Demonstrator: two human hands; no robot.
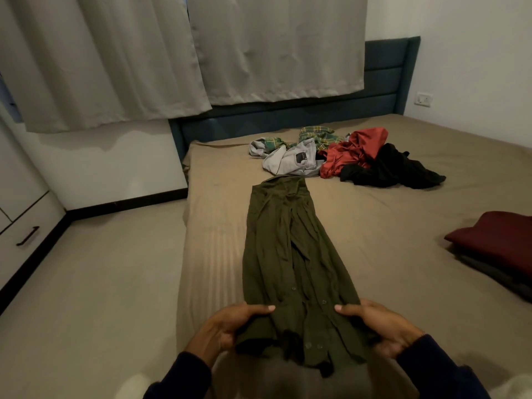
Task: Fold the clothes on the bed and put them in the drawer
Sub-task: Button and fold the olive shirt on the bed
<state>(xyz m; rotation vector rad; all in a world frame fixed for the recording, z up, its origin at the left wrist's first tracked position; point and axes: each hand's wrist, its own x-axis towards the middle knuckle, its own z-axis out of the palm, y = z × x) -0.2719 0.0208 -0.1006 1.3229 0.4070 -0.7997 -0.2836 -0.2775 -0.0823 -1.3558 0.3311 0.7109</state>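
The left hand (230, 326) and the right hand (380, 326) each pinch the near end of an olive-green buttoned shirt (285, 254), the thumbs lying flat on top of the cloth and the other fingers (223, 338) curled under its bunched edge, so both hands are closed on the fabric rather than spread. Between the two thumbs the button placket runs down the middle, and the hem just below the hands crumples into loose folds over the near edge of the bed (374, 226). Away from the fingers the shirt stretches out in a long narrow strip, its sides already turned inward, with the collar end lying farthest off. The cloth looks thin, light and limp: it should slide easily on the sheet, hold no shape of its own, and likely sag or unfold if lifted by one corner only, so the two outer corners of the hem, where the hands sit, seem the sensible hold for carrying that end over toward the collar. Beyond the collar lies a heap of unfolded clothes (345, 156) in grey, green check, red and black. Well off to the right of the right hand rests a folded stack (495, 240), dark red on top. A drawer (26, 240) with a dark handle shows far to the left, past the floor.
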